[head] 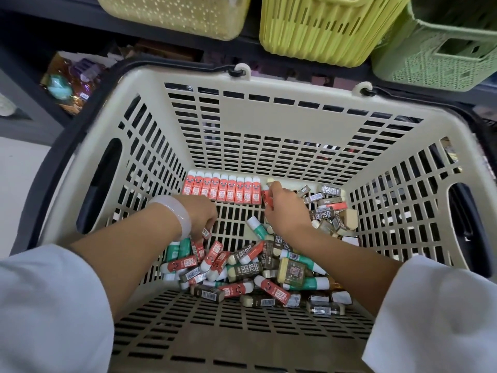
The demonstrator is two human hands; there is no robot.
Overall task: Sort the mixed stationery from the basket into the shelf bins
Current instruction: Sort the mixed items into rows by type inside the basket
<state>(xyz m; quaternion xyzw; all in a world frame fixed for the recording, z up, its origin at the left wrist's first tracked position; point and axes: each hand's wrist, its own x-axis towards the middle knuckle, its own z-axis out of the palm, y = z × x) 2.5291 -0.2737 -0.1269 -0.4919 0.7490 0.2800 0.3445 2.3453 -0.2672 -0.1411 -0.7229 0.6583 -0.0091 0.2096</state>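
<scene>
Nine red-sleeved erasers (221,190) are lined up; your right hand (285,211) pinches a tenth, left hand (202,215) grips another—seat it beside the row.

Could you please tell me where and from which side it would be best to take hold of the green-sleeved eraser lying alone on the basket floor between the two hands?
Probably across the long sides of the green-sleeved eraser, at mid-sleeve, coming straight down. It lies flat and slanted on the basket floor with bare grid beside it, so a grip has room there.

Nine lined-up red erasers (221,190), three bins (328,28).
</scene>
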